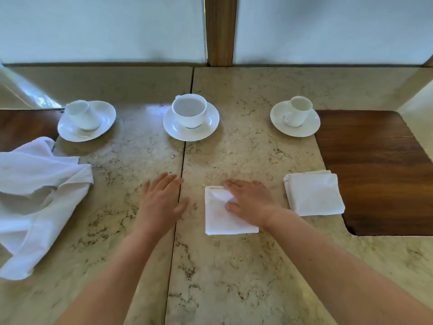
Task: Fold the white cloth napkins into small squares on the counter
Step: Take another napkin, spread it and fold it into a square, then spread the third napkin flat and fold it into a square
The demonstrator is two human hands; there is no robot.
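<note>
Nearest, the right hand lies flat, fingers straight, on a folded napkin on the marble counter. The left hand rests open on bare stone just left. A 2nd folded napkin sits right; unfolded napkins lie crumpled left. Farther back stand 3 cups on saucers.

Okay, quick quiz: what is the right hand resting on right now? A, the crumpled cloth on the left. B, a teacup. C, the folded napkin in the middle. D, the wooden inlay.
C: the right hand lies flat, fingers straight, on the folded napkin in the middle, while the left hand rests on the bare counter.
</note>
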